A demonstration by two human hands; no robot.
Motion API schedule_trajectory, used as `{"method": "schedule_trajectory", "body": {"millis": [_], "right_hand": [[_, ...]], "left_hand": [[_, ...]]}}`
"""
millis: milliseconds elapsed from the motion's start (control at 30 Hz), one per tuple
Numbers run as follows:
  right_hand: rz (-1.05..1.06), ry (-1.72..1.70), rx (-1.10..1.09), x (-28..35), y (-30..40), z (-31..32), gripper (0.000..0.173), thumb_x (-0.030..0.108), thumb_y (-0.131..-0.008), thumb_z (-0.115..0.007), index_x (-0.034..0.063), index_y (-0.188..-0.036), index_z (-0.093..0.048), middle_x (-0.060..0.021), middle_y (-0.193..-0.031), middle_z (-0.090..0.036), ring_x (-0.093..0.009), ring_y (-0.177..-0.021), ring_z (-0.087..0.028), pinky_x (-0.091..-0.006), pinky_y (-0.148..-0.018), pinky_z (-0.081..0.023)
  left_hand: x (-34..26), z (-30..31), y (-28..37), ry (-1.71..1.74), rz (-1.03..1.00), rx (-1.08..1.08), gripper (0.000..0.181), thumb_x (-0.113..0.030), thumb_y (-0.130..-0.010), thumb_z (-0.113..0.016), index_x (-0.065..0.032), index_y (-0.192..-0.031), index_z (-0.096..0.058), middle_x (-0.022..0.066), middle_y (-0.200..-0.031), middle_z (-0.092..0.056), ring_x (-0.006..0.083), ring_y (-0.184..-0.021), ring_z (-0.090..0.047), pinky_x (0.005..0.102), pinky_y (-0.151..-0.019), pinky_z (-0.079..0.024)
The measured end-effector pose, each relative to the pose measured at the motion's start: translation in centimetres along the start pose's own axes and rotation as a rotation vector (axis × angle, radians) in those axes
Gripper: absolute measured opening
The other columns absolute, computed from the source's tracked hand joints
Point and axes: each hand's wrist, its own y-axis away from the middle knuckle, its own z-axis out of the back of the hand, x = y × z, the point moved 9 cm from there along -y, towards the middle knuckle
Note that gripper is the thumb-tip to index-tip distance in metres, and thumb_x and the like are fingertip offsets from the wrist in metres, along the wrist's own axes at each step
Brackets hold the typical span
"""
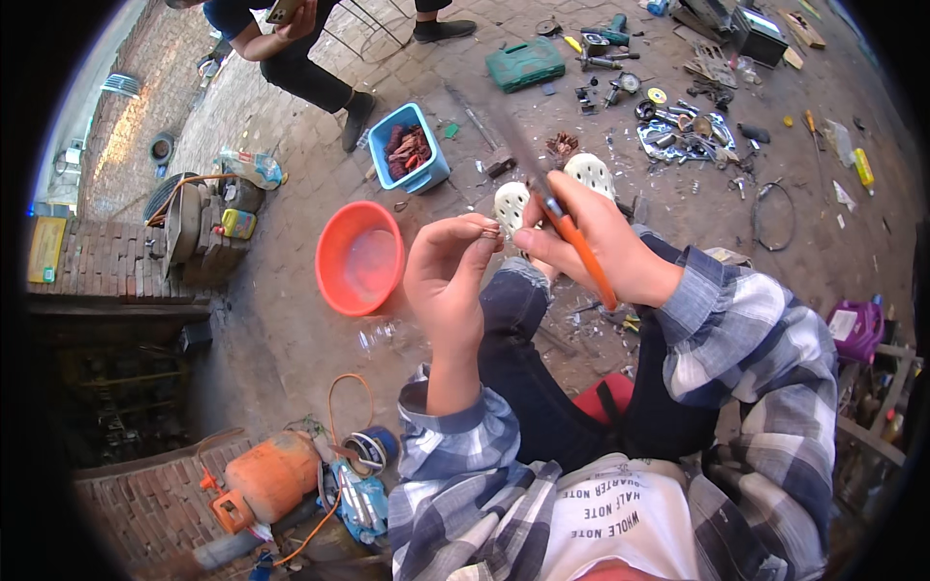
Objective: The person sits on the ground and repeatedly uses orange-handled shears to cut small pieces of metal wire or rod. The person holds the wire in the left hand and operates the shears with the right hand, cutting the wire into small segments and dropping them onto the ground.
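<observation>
My left hand point(449, 276) pinches a small copper-coloured piece point(492, 231) between thumb and fingertips. My right hand point(607, 240) grips an orange-handled tool point(587, 254) just to its right. Its long dark end points up and away and is too blurred to name. Both hands are above my knees, over my white perforated clogs point(590, 174). Past the clogs lies a small heap of reddish-brown scrap point(562, 143). Left of my left hand stands a red plastic basin point(327, 269). Beyond it, a blue plastic bin point(429, 178) holds reddish-brown pieces.
A person point(305, 72) holding a phone is beyond the bin. A green tool case point(524, 65), a drill point(614, 33) and metal parts point(686, 131) lie on the brick ground. An orange gas cylinder point(272, 476) lies at lower left, near a dark pit point(131, 385).
</observation>
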Motion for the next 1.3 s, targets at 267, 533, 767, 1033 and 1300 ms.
{"method": "schedule_trajectory", "body": {"millis": [267,533,767,1033,1300], "right_hand": [[0.122,0.056,-0.003,0.9,-0.5,-0.1,0.026,-0.004,-0.079,-0.065,0.0033,-0.098,-0.048,-0.0009,-0.085,-0.054,-0.005,-0.063,-0.048,-0.0220,-0.055,-0.042],[0.131,0.058,0.050,1.2,-0.4,-0.2,0.027,-0.003,-0.076,-0.065,0.0042,-0.097,-0.049,0.0012,-0.084,-0.054,-0.004,-0.065,-0.046,-0.0215,-0.057,-0.042],[-0.055,-0.306,0.015,0.0,-0.6,-0.2,0.027,0.004,-0.076,-0.069,0.0022,-0.093,-0.049,-0.0013,-0.083,-0.058,-0.005,-0.068,-0.047,-0.0245,-0.061,-0.042],[-0.116,-0.362,0.083,0.9,-0.4,-0.8,0.022,0.002,-0.080,-0.065,0.0005,-0.095,-0.049,-0.0054,-0.089,-0.061,-0.008,-0.080,-0.056,-0.0238,-0.070,-0.047],[-0.035,-0.364,-0.022,2.1,0.0,-0.7,0.021,0.003,-0.083,-0.066,-0.0003,-0.093,-0.048,-0.0066,-0.091,-0.061,-0.010,-0.082,-0.060,-0.0264,-0.070,-0.050]], "left_hand": [[0.6,-0.7,0.2,-0.132,0.040,0.022,0.013,0.007,-0.085,-0.062,0.0021,-0.097,-0.061,0.0088,-0.100,-0.063,0.0142,-0.089,-0.061,0.0265,-0.080,-0.050],[0.5,-1.3,0.0,-0.182,0.009,0.076,0.013,0.006,-0.086,-0.062,0.0021,-0.098,-0.063,0.0067,-0.099,-0.062,0.0134,-0.091,-0.060,0.0267,-0.081,-0.048],[1.0,-1.5,0.1,-0.058,0.082,0.058,0.015,0.005,-0.087,-0.061,0.0023,-0.102,-0.060,0.0061,-0.101,-0.061,0.0138,-0.094,-0.060,0.0276,-0.082,-0.049],[-0.5,-1.4,0.5,-0.184,-0.085,0.058,0.024,0.012,-0.081,-0.063,0.0036,-0.103,-0.058,0.0074,-0.107,-0.059,0.0144,-0.094,-0.060,0.0271,-0.082,-0.050],[0.2,-0.4,0.4,-0.004,0.015,0.013,0.019,0.004,-0.087,-0.060,0.0053,-0.107,-0.060,0.0090,-0.098,-0.063,0.0153,-0.079,-0.062,0.0265,-0.076,-0.050]]}}
